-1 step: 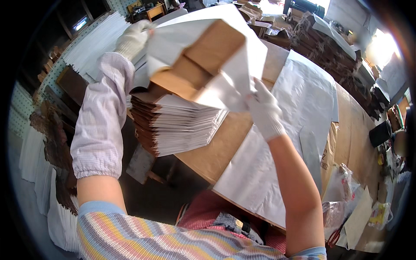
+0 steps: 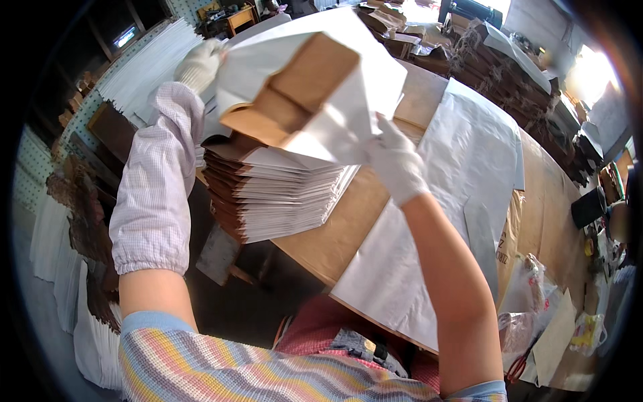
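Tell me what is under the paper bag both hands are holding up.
Under the lifted paper bag sits a stack of flat bags on the brown table. The bag hides the top of the stack.

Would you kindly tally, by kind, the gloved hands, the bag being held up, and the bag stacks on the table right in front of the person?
Gloved hands: 2, left hand and right hand
Lifted paper bag: 1
Bag stack on the table: 1
Total: 4

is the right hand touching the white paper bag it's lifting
Touching: the head view shows the right hand gripping the lower edge of the white paper bag.
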{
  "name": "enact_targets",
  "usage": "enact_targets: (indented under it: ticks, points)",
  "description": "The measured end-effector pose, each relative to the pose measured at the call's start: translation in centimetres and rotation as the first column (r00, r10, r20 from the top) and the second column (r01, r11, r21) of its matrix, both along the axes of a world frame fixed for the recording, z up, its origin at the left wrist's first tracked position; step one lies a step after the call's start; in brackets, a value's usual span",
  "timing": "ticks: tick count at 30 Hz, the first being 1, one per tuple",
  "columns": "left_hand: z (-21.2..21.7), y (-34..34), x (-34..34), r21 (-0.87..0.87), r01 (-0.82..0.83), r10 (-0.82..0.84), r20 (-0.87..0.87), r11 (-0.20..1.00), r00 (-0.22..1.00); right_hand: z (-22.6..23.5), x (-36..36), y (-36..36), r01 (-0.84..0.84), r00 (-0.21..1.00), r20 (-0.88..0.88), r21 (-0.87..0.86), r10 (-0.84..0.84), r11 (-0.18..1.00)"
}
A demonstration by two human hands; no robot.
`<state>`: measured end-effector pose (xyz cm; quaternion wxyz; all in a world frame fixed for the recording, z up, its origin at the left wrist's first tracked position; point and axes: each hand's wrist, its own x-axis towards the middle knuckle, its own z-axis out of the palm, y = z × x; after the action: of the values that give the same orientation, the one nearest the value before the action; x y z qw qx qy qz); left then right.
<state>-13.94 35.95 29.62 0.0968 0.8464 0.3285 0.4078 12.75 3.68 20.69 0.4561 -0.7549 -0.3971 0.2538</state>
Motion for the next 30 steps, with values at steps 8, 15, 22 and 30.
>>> enact_targets:
  ticks: [8, 15, 22, 30]
  points:
    - [-14.9, 6.2, -9.4, -0.149, -0.577, 0.356, -0.656, 0.803, 0.665, -8.0, -3.1, 1.1, -0.285, 0.853, 0.416, -0.136, 0.316, 0.949]
    - [-8.0, -9.1, -9.3, -0.053, -0.181, 0.185, 0.089, 0.982, 0.979, -17.2, 1.1, -23.5, 0.006, 0.704, 0.690, -0.246, 0.171, 0.969]
    - [-22.1, -30.3, 8.9, 0.238, 0.707, -0.683, -0.187, 0.665, 0.706, -16.5, 2.3, -33.4, 0.654, 0.682, 0.693, -0.438, -0.232, 0.617]
    - [-29.6, -33.5, 14.1, -0.100, 0.588, -0.505, -0.637, 0.803, 0.582, -15.8, 4.9, -32.6, 0.703, 0.708, 0.551, -0.605, -0.442, 0.373]
